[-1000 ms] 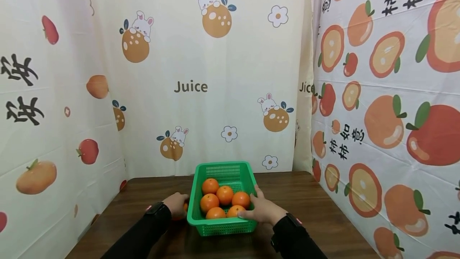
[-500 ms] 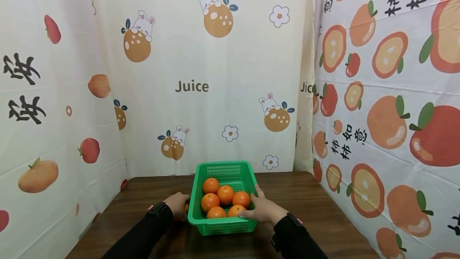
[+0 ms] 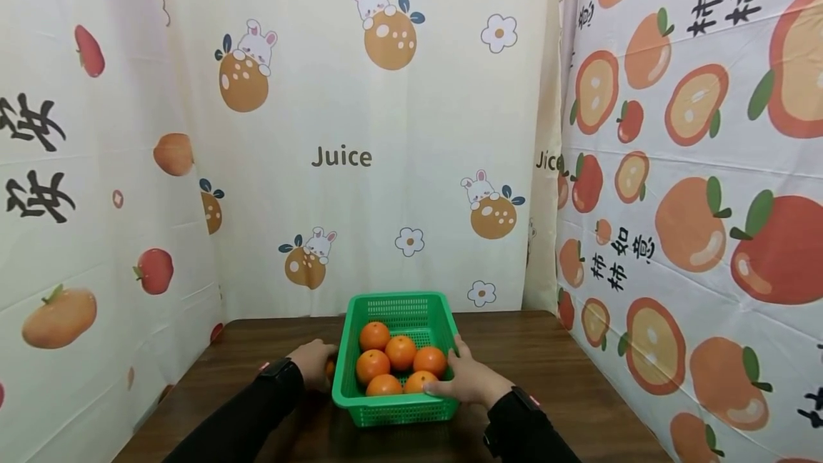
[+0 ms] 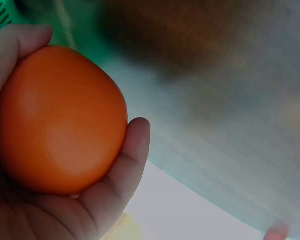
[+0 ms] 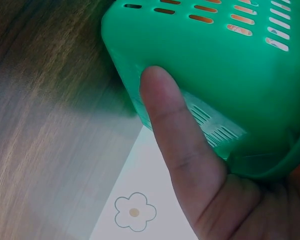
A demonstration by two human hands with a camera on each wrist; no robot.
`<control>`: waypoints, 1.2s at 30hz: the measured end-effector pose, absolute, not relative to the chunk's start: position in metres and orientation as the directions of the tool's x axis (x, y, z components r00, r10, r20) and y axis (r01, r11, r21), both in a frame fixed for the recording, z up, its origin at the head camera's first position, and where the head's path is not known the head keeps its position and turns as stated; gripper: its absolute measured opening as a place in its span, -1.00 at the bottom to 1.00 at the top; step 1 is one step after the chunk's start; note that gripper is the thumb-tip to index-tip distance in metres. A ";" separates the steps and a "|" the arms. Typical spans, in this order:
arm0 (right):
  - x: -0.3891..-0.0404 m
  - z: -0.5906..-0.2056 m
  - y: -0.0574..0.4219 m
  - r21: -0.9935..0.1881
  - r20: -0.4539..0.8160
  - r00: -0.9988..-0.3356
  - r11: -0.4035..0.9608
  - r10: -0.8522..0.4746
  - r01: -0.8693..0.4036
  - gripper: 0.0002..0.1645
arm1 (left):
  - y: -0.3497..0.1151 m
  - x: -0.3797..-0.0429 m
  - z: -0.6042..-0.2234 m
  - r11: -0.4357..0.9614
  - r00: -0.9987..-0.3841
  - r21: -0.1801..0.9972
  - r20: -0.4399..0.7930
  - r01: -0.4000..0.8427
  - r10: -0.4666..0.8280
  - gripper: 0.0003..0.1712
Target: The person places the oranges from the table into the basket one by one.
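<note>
Left of the green plastic basket [image 3: 403, 414], my left hand [image 3: 311, 364] grips an orange [image 4: 62, 120], its fingers curled round the fruit in the left wrist view. In the head view most of that orange is hidden by the hand. My right hand [image 3: 474, 379] holds the basket's right side near its front corner, the thumb lying over the rim. A finger [image 5: 177, 127] lies along the basket's outer wall in the right wrist view. Several oranges [image 3: 400, 353] lie in the basket, mostly toward its front and left.
The basket stands on a dark brown wooden table [image 3: 534, 356]. A cream curtain [image 3: 411, 113] with rabbit prints hangs behind the table. Fruit-printed cloths close in the left side [image 3: 116, 234] and the right side [image 3: 633, 223].
The head view has shifted a little. Less of the orange shows under my left hand than one second ago. My right hand stays on the basket, and the oranges inside keep their places.
</note>
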State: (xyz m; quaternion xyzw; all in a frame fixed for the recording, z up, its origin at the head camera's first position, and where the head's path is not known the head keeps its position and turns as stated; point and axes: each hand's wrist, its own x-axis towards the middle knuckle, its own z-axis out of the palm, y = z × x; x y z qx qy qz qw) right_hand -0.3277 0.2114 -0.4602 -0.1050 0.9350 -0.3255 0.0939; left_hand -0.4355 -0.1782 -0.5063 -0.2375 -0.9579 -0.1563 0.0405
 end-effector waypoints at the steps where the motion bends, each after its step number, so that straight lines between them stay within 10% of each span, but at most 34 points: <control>1: -0.328 -0.460 0.212 -0.633 -0.109 -0.960 0.762 -0.259 -0.133 0.33 | -0.178 -0.437 -0.504 0.844 -0.887 0.275 0.154 0.461 0.434 -0.47; 36: -0.329 -0.463 0.210 -0.616 -0.082 -0.962 0.772 -0.260 -0.156 0.26 | -0.087 -0.465 -0.401 0.843 -0.864 0.222 0.256 0.490 0.435 -0.44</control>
